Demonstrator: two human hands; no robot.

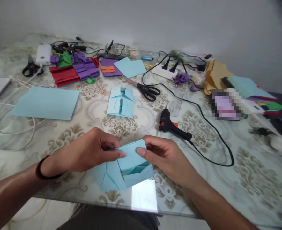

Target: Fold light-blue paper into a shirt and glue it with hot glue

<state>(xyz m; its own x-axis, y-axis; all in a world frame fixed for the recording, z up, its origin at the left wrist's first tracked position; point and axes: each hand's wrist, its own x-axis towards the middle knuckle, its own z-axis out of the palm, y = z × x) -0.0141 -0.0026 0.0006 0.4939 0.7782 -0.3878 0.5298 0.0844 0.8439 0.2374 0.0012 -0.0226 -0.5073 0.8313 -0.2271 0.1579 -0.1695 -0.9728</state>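
Observation:
Near the table's front edge, a folded light blue paper is held up between both hands. My left hand pinches its upper left part between thumb and fingers. At the upper right corner, my right hand has its thumb on the front face and its fingers behind. Creased flaps and an open pocket show on the lower part of the paper. Beyond the hands lies another folded light blue piece. A black glue gun rests to the right, its nozzle pointing away.
A flat blue sheet lies left, beside white cables. Black scissors, folded red paper and purple paper lie farther back. A power strip stands behind; the glue gun's black cord loops right.

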